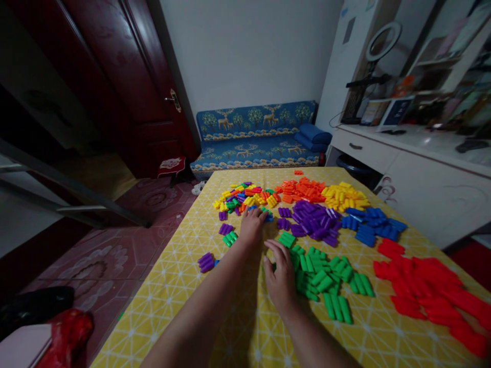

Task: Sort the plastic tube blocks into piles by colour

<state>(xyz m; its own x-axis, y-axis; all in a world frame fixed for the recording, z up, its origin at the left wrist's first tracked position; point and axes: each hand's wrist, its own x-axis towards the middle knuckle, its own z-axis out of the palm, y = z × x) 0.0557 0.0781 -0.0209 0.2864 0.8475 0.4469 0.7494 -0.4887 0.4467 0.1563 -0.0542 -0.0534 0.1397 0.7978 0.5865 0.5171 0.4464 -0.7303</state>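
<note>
Multicoloured plastic pieces make up the mixed pile (251,192), just above the centre of the frame, beyond both hands. It spreads wider from left to right than it is deep, so its long axis runs across the line of the forearms; single pieces within it point every way. The left hand (252,225) is the nearer, its fingers at the pile's near edge, close to a blue piece (269,218). The right hand (279,271) sits lower in the frame and further from that pile, beside the left edge of the green pile (318,273).

The left hand is palm down with its fingers bent; its underside is hidden, so I cannot tell whether it grips anything. The right is loosely curved, thumb parted from fingers, with nothing clearly in its grasp.

Each piece looks like a short row of rounded tubes joined side by side, smooth and slightly glossy. In the mixed pile, yellow, orange, red, green, blue and purple overlap; the green pile is one colour throughout.
</note>
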